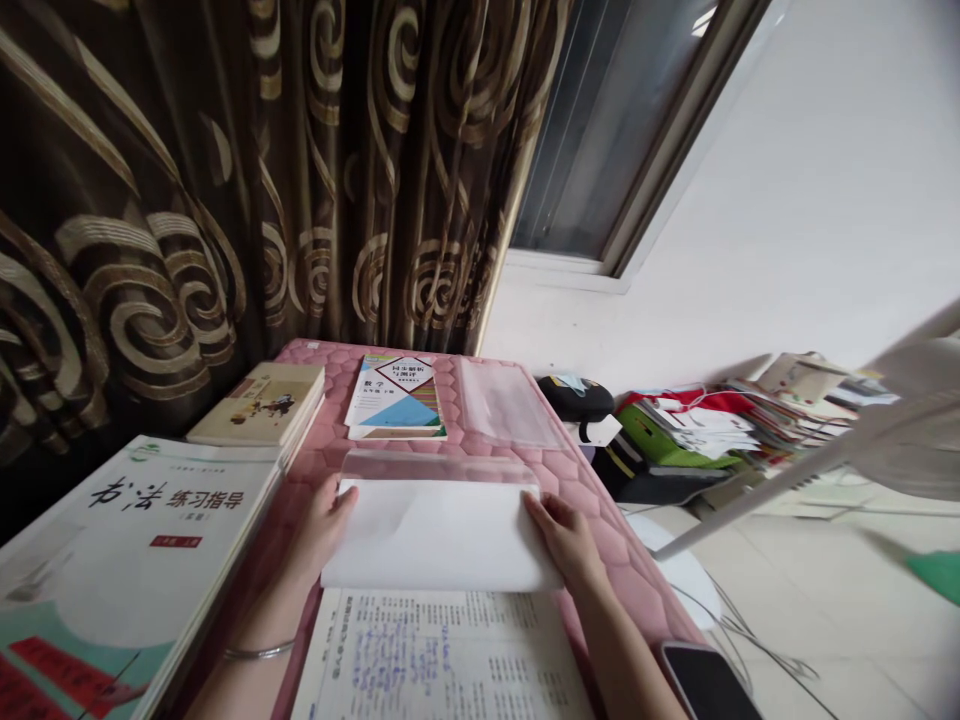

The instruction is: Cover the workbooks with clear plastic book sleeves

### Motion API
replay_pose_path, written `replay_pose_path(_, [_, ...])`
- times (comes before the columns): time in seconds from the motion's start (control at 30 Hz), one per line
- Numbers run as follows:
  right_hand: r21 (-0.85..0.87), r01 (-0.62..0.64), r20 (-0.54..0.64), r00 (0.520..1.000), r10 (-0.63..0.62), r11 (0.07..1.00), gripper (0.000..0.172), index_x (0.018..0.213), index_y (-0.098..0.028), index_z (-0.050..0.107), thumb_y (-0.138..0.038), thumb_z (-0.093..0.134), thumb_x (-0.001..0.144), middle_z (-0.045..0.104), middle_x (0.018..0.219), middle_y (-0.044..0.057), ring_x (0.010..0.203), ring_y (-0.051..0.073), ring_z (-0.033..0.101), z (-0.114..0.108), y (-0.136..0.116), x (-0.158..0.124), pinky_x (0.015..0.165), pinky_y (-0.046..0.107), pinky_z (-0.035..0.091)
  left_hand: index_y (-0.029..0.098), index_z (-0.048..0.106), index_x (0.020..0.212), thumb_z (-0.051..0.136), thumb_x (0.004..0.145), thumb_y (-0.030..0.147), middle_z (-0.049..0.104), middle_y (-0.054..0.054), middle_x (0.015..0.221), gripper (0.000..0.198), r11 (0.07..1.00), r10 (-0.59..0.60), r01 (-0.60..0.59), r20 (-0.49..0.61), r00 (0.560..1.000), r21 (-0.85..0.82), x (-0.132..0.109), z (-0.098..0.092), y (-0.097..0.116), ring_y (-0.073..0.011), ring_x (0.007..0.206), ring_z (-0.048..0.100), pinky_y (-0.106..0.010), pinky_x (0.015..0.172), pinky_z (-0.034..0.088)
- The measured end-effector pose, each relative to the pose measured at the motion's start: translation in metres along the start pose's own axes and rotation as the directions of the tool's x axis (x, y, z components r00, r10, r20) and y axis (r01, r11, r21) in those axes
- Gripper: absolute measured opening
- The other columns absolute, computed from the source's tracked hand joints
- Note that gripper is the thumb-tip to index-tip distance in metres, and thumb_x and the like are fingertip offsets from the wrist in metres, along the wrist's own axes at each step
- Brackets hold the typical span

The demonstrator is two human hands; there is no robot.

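Observation:
My left hand and my right hand hold the two side edges of a white folded sheet that sits against a clear plastic sleeve. Both hands pinch the sheet, fingers curled over its edges. It lies on a pink quilted table top. Just below it, nearest me, lies an open printed workbook with blue handwriting. My left wrist wears a thin metal bangle.
A large calligraphy book lies at the left, a beige book behind it, a maths book and another clear sleeve at the far end. A phone rests at the table's right edge. Cluttered books lie on the floor.

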State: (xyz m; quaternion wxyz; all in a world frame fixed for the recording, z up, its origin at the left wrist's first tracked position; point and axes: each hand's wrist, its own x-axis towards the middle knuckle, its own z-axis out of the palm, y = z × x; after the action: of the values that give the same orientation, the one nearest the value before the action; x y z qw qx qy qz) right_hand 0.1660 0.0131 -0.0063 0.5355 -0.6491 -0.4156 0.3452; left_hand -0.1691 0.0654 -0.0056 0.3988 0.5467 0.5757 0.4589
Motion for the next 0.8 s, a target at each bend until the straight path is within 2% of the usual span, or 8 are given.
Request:
replay_pose_path(0.13, [-0.053, -0.036, 0.010, 0.999, 0.036, 0.998, 0.048, 0.056, -0.021, 0.051, -0.066, 0.068, 0.059, 0.046, 0.051, -0.004, 0.050, 0.012, 0.040, -0.001, 0.006, 0.003, 0.047, 0.025, 0.029, 0.018, 0.062, 0.099, 0.061, 0.058, 0.049, 0.069, -0.004, 0.090, 0.051, 0.997, -0.081, 0.081, -0.011, 0.997, -0.014, 0.003, -0.001, -0.004, -0.0208, 0.079, 0.063, -0.028, 0.065, 0.050])
replay_pose_path(0.23, [-0.071, -0.076, -0.001, 0.997, 0.076, 0.995, 0.042, 0.060, -0.020, 0.056, -0.059, 0.069, 0.056, 0.051, 0.053, -0.003, 0.051, 0.013, 0.044, 0.000, 0.013, 0.006, 0.047, 0.025, 0.031, 0.018, 0.063, 0.101, 0.061, 0.059, 0.042, 0.070, -0.004, 0.084, 0.049, 0.984, -0.180, 0.180, 0.031, 0.983, -0.015, 0.003, -0.003, -0.006, -0.0208, 0.076, 0.065, -0.028, 0.062, 0.050])
replay_pose_path(0.37, [-0.073, -0.085, -0.043, 0.996, 0.082, 0.994, 0.043, 0.081, -0.018, 0.069, -0.050, 0.070, 0.052, 0.060, 0.060, 0.000, 0.057, 0.016, 0.052, 0.002, 0.018, 0.007, 0.051, 0.027, 0.037, 0.017, 0.063, 0.092, 0.060, 0.060, 0.035, 0.067, -0.001, 0.069, 0.037, 0.939, -0.343, 0.343, 0.045, 0.938, 0.003, 0.000, -0.002, -0.001, -0.0202, 0.065, 0.064, -0.027, 0.054, 0.046])
replay_pose_path(0.47, [-0.060, -0.078, -0.059, 0.995, 0.074, 0.995, 0.043, 0.077, -0.018, 0.069, -0.052, 0.072, 0.051, 0.061, 0.061, 0.001, 0.057, 0.016, 0.053, 0.002, 0.016, 0.006, 0.050, 0.027, 0.037, 0.019, 0.061, 0.084, 0.059, 0.060, 0.035, 0.065, 0.000, 0.065, 0.029, 0.927, -0.374, 0.375, 0.071, 0.925, -0.001, -0.002, -0.001, 0.004, -0.0200, 0.061, 0.061, -0.027, 0.052, 0.044])
replay_pose_path(0.57, [-0.008, -0.064, -0.039, 0.997, 0.063, 0.998, 0.045, 0.065, -0.018, 0.063, -0.057, 0.076, 0.050, 0.058, 0.058, 0.000, 0.054, 0.014, 0.049, 0.002, 0.014, 0.005, 0.048, 0.025, 0.034, 0.019, 0.061, 0.090, 0.059, 0.059, 0.039, 0.066, -0.001, 0.071, 0.036, 0.937, -0.347, 0.348, 0.063, 0.936, -0.016, -0.001, 0.000, 0.005, -0.0202, 0.064, 0.061, -0.027, 0.053, 0.045])
replay_pose_path(0.67, [0.085, -0.026, -0.035, 0.999, 0.029, 0.996, 0.051, 0.065, -0.018, 0.059, -0.063, 0.078, 0.051, 0.056, 0.057, -0.001, 0.052, 0.012, 0.045, 0.002, 0.013, 0.004, 0.047, 0.024, 0.033, 0.020, 0.059, 0.097, 0.059, 0.058, 0.045, 0.066, -0.001, 0.080, 0.046, 0.978, -0.204, 0.205, 0.038, 0.978, -0.042, -0.001, 0.001, 0.005, -0.0202, 0.070, 0.062, -0.027, 0.057, 0.048])
replay_pose_path(0.8, [0.168, 0.007, -0.049, 0.999, 0.001, 0.986, 0.054, 0.069, -0.019, 0.057, -0.066, 0.079, 0.054, 0.054, 0.058, -0.002, 0.051, 0.011, 0.043, 0.002, 0.011, 0.003, 0.046, 0.024, 0.033, 0.021, 0.056, 0.079, 0.056, 0.062, 0.054, 0.062, 0.000, 0.070, 0.037, 0.998, -0.066, 0.065, 0.022, 0.998, 0.016, -0.002, 0.003, 0.008, -0.0191, 0.070, 0.060, -0.026, 0.061, 0.050])
